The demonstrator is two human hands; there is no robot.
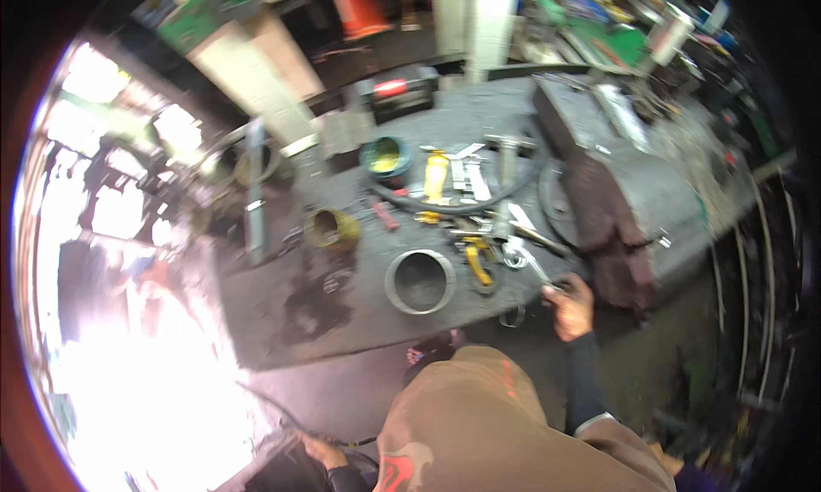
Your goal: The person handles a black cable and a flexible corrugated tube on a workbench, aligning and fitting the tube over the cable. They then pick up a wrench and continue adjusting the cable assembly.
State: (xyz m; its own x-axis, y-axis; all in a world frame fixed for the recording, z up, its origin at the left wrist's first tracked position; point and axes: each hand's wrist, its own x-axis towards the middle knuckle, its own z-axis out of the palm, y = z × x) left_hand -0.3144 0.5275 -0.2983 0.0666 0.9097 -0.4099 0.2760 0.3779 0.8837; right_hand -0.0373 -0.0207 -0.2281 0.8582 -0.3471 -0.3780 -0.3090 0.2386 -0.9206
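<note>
My right hand [571, 308] is closed at the table's near right edge, holding a slim silver hand tool [537, 263] that points up and left; blur hides its exact kind. Just beyond the tool lie a yellow-handled tool [479, 265] and a hammer [506, 163]. Low on the left, my left hand [321, 451] is beside a thin black cable [291, 415]. Motion blur and glare smear its fingers, so whether it grips the cable is unclear.
On the dark table [359, 338] stand a metal pipe ring [421, 282], a yellowish ring [332, 228] and a teal can [386, 159]. A black hose [445, 208] curves among the tools. Dark red gloves [603, 227] hang over the right edge. Strong glare [154, 389] fills the lower left.
</note>
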